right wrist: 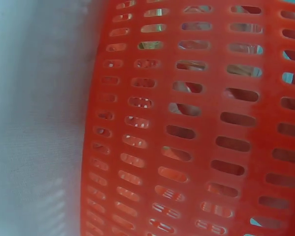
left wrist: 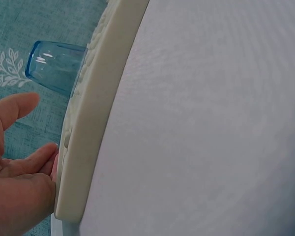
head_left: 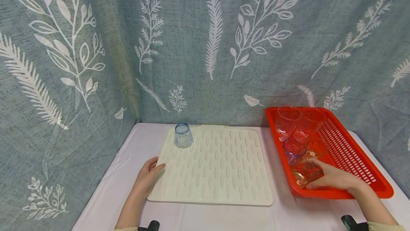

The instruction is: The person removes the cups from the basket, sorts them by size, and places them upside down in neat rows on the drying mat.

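My right hand (head_left: 334, 176) reaches into a red basket (head_left: 360, 156), its thumb and fingers around an amber drinking glass (head_left: 301, 174) near the basket's front left corner. In the right wrist view the slotted basket wall (right wrist: 201, 132) hides most of that hand and the glass. My left hand (head_left: 148, 176) is at the left edge of a cream drying mat (head_left: 217, 167), thumb and fingers apart, with nothing held. Whether it touches the mat is hard to tell. A blue-tinted glass (head_left: 183, 139) stands on the mat's far left corner, also seen in the left wrist view.
Inside the basket are a purple-blue glass (head_left: 293, 149), another amber glass (head_left: 316, 146) and two tall clear glasses, one (head_left: 286, 122) at the back left. A white cloth (head_left: 205, 218) covers the table. Patterned curtains (head_left: 192, 46) hang behind and at both sides.
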A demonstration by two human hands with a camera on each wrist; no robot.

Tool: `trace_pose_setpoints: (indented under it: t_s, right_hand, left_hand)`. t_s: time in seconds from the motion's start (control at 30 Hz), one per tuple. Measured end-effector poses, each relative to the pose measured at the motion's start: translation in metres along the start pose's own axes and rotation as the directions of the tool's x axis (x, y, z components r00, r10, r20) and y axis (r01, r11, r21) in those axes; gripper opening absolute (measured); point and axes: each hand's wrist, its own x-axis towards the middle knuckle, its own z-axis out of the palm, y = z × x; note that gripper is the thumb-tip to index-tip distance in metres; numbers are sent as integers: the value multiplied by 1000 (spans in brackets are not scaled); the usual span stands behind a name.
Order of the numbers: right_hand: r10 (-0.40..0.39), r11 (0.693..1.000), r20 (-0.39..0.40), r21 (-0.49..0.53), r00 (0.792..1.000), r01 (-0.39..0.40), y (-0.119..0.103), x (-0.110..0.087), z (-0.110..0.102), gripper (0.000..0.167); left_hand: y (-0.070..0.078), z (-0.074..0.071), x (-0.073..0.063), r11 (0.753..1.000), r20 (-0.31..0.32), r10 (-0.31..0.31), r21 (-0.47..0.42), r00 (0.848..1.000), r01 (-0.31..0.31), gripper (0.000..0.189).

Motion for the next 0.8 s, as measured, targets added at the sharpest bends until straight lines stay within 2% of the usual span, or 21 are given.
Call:
trace_pose_setpoints:
  t_s: [0.13, 0.5, 0.8]
  right_hand:
    - [-3, 1000, -1, 22, 1000, 3, 0, 0, 1, 80]
    - [-13, 1000, -14, -4, 1000, 13, 2, 0, 0, 83]
    - [-165, 986, -52, -32, 985, 163, 4, 1, 0, 67]
  left_hand:
    - [-1, 0, 0, 1000, -3, -2, 3, 1000, 2, 69]
    - [-1, 0, 0, 1000, -5, 1, 7, 1000, -1, 70]
    - [0, 0, 0, 1000, -2, 7, -3, 1000, -7, 69]
